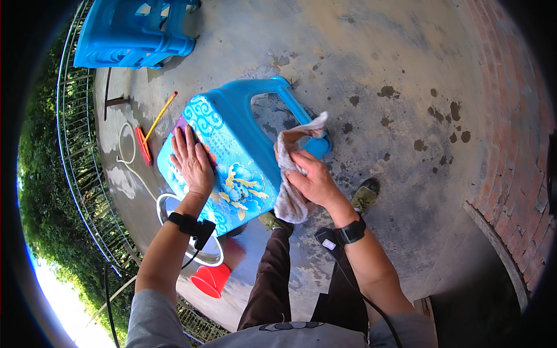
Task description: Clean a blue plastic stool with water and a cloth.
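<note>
A blue plastic stool [237, 110] lies tipped on its side in front of me, its flower-patterned seat facing left. My left hand [192, 162] rests flat on that seat, fingers stretched out and holding nothing. In my right hand [315, 181] a greyish-white cloth [288, 204] is bunched, and it touches the stool's near leg. One end of the cloth sticks up past the fingers. The stool's far legs and the crossbar between them reach toward the right. My right fingertips are partly covered by the cloth.
Stacked blue stools [133, 37] stand at the far left. A red brush with a yellow handle [158, 118] and a pale hose [134, 168] lie near the railing [81, 191]. Close by are a metal basin [216, 253] and a red bucket [210, 280]. A brick wall [507, 145] runs along the right.
</note>
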Action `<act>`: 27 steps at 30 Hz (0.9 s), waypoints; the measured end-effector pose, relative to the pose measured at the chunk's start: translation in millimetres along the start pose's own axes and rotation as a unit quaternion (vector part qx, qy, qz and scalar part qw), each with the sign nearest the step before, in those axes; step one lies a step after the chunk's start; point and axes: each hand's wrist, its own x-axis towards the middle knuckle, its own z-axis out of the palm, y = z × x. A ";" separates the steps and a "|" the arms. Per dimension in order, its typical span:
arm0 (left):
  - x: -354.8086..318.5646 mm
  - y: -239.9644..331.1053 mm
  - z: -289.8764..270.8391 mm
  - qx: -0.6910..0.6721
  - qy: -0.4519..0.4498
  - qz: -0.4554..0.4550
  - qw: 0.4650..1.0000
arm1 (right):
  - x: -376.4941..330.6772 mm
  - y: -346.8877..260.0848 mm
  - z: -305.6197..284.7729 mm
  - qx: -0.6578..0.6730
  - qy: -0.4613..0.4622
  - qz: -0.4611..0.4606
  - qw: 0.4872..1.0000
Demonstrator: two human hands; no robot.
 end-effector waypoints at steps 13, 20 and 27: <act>-69.2 -38.3 -23.1 -0.006 -0.064 0.185 0.981 | -62.9 -4.8 73.2 -0.111 0.019 0.001 0.994; -68.6 -43.2 -17.5 -0.010 -0.066 0.186 0.980 | 93.7 12.0 80.1 -0.202 0.067 -0.015 0.977; -70.2 -48.5 -19.9 -0.008 -0.065 0.186 0.980 | 172.5 122.4 69.6 -0.226 0.043 0.233 0.945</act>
